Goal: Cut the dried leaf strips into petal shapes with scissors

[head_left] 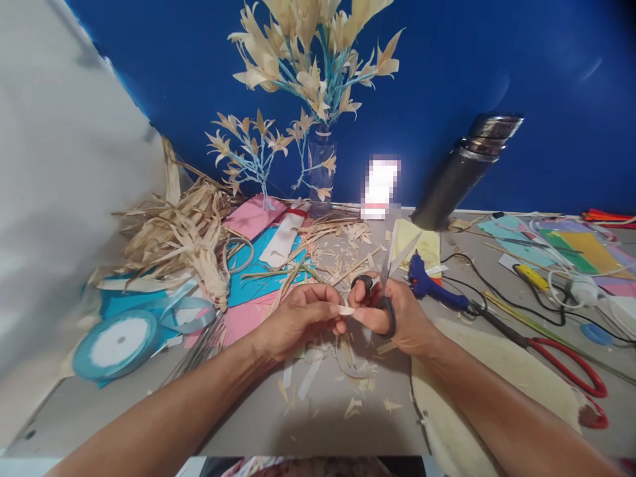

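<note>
Near the middle of the table, my left hand (311,308) pinches a small pale strip of corn husk (346,310) between thumb and finger. My right hand (397,315) has its fingers through the black handles of a pair of scissors (385,271), whose blades stand apart and point away from me. The right thumb or fingertip also touches the right end of the husk strip. Husk scraps (352,405) lie scattered under and around both hands. Some fingers of each hand are hidden behind others.
On the left are dried corn husks (163,228) and a blue ribbon spool (118,341). Husk flowers (318,79) stand in a clear bottle (322,169) at the back. To the right lie a blue glue gun (437,288), red-handled scissors (566,358), cables and a leaning dark flask (462,175).
</note>
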A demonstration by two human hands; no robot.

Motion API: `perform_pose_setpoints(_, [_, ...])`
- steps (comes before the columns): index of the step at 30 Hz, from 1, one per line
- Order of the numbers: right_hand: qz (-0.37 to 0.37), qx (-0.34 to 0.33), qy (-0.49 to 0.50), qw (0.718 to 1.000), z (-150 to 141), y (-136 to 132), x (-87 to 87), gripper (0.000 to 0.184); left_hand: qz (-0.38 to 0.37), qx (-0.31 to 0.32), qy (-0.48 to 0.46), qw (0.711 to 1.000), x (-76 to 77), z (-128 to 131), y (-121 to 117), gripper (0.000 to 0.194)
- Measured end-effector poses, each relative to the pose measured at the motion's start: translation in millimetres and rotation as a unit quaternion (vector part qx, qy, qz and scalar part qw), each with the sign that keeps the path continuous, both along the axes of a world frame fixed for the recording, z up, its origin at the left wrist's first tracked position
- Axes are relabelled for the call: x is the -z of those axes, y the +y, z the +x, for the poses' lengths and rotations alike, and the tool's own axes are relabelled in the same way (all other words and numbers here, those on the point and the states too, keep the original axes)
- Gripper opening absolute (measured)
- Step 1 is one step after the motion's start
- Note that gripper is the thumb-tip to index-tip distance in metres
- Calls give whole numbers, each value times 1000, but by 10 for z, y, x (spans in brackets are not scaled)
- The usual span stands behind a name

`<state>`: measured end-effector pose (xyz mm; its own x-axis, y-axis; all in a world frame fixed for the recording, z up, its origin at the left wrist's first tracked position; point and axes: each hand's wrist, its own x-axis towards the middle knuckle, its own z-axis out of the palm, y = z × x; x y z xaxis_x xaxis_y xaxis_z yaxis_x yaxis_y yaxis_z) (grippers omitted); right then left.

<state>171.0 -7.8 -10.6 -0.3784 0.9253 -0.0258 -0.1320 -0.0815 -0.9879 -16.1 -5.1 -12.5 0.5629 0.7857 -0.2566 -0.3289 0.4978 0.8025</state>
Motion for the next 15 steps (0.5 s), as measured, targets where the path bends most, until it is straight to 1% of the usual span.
perform_pose_setpoints(3, [-6,10,7,1000,-28,-27,-24,27,-4,2,-11,1000,6,8,-8,20])
perform_pose_setpoints(5, [-12,17,-3,1000,-41,-29,-53,28,-6,-6,0,1000,2,22,-21,22])
perform_pose_setpoints(9, [-15,47,-43,998,-83,-46,-100,27,-14,-53,11,998,-7,51,-33,21])
perform_pose_setpoints(13, [-34,43,-40,998,-111,-58,-107,31,-21,-59,-13,998,-8,48,-6,16])
perform_pose_setpoints(15, [-41,29,-53,997,-94,-41,-91,36,-26,-73,-33,996,-12,36,15,13])
